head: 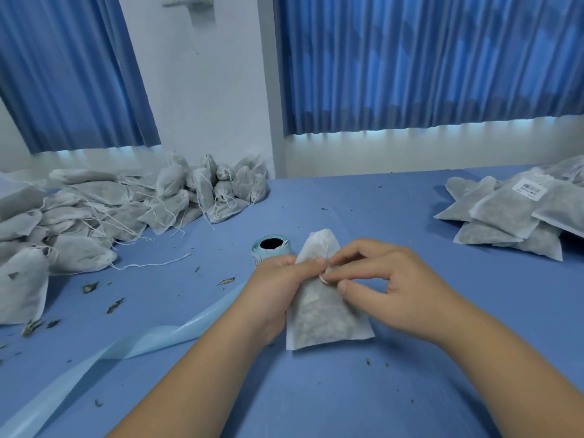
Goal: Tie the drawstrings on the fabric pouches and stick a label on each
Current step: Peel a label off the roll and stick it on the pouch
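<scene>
A blue tabletop (395, 216) stands before a white wall (205, 90) and blue curtains (410, 58). At the left lies a heap of loose-stringed pouches (94, 210) among leaf scraps (226, 281). A label roll (271, 246) trails its backing strip (126, 346) towards the near left. At the centre the pouch (325, 317) lies with its long axis running away from the person, mouth end farthest. The left hand (275, 279) has its grip clamped on the pouch's left side. The right hand (388, 279) pinches its neck. Labelled pouches (505, 216) are stacked far right.
</scene>
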Motion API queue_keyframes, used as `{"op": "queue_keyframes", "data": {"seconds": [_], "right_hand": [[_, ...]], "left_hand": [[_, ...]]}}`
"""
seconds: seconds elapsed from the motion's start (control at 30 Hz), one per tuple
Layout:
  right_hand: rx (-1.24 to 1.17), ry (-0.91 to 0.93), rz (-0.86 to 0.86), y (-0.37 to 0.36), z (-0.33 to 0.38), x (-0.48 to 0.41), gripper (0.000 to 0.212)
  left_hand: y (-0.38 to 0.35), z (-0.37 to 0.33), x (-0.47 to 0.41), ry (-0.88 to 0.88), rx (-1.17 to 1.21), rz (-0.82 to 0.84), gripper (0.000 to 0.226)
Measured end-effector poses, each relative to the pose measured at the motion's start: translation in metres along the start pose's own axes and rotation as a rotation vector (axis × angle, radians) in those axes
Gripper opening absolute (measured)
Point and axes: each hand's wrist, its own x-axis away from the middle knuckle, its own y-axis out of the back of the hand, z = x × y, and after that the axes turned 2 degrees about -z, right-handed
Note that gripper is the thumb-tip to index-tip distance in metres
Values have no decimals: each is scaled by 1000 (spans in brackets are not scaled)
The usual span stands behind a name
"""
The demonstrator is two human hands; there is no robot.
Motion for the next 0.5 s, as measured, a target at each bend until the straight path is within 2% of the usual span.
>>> {"op": "queue_keyframes", "data": {"seconds": [0.07,0.2,0.37,0.5], "right_hand": [[-70,-21,-21,-5,3,0,27],[-106,-90,-82,-17,-1,-5,27],[11,-229,3,-39,-14,-21,20],[41,-271,8,-51,-14,-42,24]], "left_hand": [[11,-1,7,0,-39,-68,23],[36,-1,24,-14,-126,-220,17],[62,2,37,-43,-192,-453,21],[67,15,40,-114,-356,-536,26]]}}
